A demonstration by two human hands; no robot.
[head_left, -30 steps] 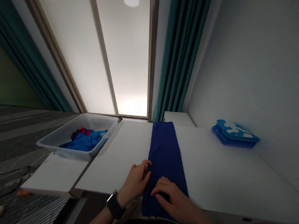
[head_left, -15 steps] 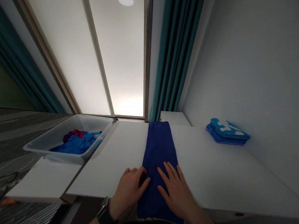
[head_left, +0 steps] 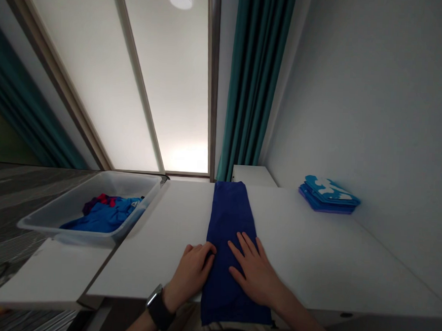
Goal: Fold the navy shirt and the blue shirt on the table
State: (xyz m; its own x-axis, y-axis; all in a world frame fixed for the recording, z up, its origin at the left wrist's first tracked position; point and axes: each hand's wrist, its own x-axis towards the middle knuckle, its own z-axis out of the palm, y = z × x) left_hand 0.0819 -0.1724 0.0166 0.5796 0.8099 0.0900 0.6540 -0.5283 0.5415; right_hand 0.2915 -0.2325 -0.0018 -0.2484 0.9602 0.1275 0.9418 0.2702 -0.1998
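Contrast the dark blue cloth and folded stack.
The cloth is plain dark blue; the stack has a blue-and-white top. The cloth extends past the near edge of the table; the stack sits compact, farther back. The right hand lies on the cloth; none touches the stack. Both lie on the table.

From where I stand, a long strip of dark blue cloth [head_left: 229, 210] runs away from the person across the white table [head_left: 349, 271], its near end hanging past the edge. The right hand [head_left: 254, 273] lies on it, fingers spread; the left hand [head_left: 194, 270], a dark watch [head_left: 157, 308] on its wrist, curls at the cloth's left edge. Off to the left, a translucent bin [head_left: 131, 182] holds crumpled blue and red clothes [head_left: 105, 217]; by the wall on the right sits a folded blue stack [head_left: 328, 196].
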